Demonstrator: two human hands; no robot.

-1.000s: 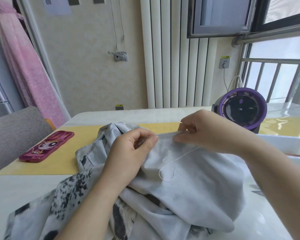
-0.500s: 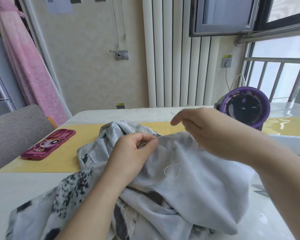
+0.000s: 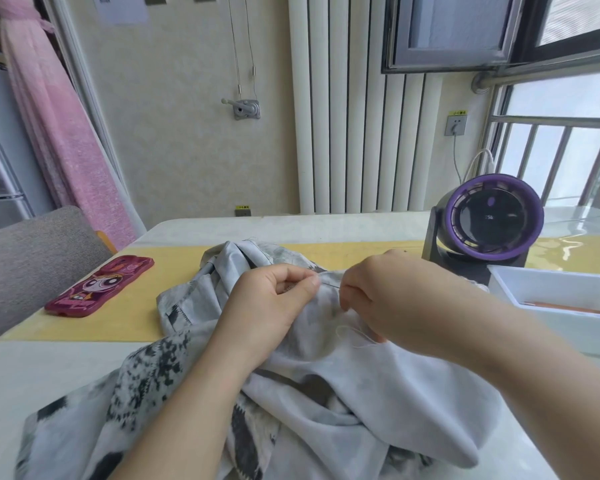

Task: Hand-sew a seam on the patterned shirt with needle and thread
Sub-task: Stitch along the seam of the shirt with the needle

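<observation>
**stitchy_k:** White table [image 3: 66,375] in front of a ribbed radiator [image 3: 354,133], with a yellow mat [image 3: 174,271] running across it. What's happening at the fingers?

**threadbare22:** Two hands, one needle. The left hand [image 3: 267,306] pinches a fold of the shirt [image 3: 361,393] between thumb and curled fingers. The right hand [image 3: 395,299] sits just beside it, fingertips nipped on the thin dark needle [image 3: 329,283], which spans the small gap to the left thumb. One loop of pale thread [image 3: 352,332] lies on the cloth under the right hand.

**stitchy_k:** Anything around it or in the way?

**threadbare22:** One pink-cased phone [image 3: 101,285] on the mat, well off to the left. One purple fan [image 3: 492,220] and one white tray [image 3: 548,313] on the right. The left forearm [image 3: 194,403] and right forearm [image 3: 534,375] each cover part of the shirt. It's bunched mid-table, mostly pale grey, with black speckled print on the near-left folds.
</observation>
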